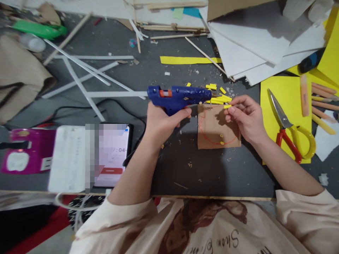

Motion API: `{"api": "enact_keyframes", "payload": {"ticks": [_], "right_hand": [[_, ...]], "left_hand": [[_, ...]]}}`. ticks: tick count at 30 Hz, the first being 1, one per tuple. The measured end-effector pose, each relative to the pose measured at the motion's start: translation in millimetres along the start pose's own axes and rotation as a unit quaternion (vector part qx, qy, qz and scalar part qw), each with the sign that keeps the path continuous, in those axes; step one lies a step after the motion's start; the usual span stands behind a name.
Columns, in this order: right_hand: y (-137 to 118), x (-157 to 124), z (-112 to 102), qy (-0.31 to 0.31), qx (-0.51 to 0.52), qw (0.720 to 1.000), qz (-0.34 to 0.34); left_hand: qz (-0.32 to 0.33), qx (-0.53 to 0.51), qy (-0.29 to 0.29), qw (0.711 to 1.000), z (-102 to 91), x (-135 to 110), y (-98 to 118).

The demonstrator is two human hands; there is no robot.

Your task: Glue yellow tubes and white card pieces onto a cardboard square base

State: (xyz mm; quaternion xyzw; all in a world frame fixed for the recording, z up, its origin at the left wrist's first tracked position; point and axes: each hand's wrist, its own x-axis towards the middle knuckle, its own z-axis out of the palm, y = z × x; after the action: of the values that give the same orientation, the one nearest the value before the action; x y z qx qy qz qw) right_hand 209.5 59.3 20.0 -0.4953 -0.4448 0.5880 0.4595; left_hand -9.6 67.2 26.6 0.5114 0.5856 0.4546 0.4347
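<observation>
My left hand (165, 121) is wrapped round the handle of a blue hot glue gun (182, 97), with a long white glue stick (116, 94) coming out of its back. The nozzle points right, toward my right hand (245, 118). Between the thumb and fingers of that hand is a small yellow paper roll (227, 106). Beneath it lies a square of brown cardboard (203, 139) with a red curved line drawn on it. Two little yellow pieces (221, 142) stand on the cardboard near the line. More yellow paper rolls (218, 100) lie just beyond its far edge.
Scissors (284, 123) with red and yellow handles rest on yellow paper (270, 91) at right. White sheets (254, 42) are piled at the back. Loose glue sticks (79, 79) lie crossed at left, above a phone (113, 155), a white box (67, 158) and a black cable (111, 100).
</observation>
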Motion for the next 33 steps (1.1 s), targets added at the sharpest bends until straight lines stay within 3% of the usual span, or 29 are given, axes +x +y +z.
{"api": "enact_keyframes", "payload": {"ticks": [9, 33], "right_hand": [[1.7, 2.8, 3.3, 0.007, 0.125, 0.992, -0.003], [5.5, 4.6, 1.0, 0.007, 0.12, 0.993, -0.02]], "left_hand": [[-0.026, 0.018, -0.024, 0.999, 0.4, -3.0, 9.0], [-0.021, 0.043, -0.01, 0.999, -0.2, -3.4, 3.3]]}}
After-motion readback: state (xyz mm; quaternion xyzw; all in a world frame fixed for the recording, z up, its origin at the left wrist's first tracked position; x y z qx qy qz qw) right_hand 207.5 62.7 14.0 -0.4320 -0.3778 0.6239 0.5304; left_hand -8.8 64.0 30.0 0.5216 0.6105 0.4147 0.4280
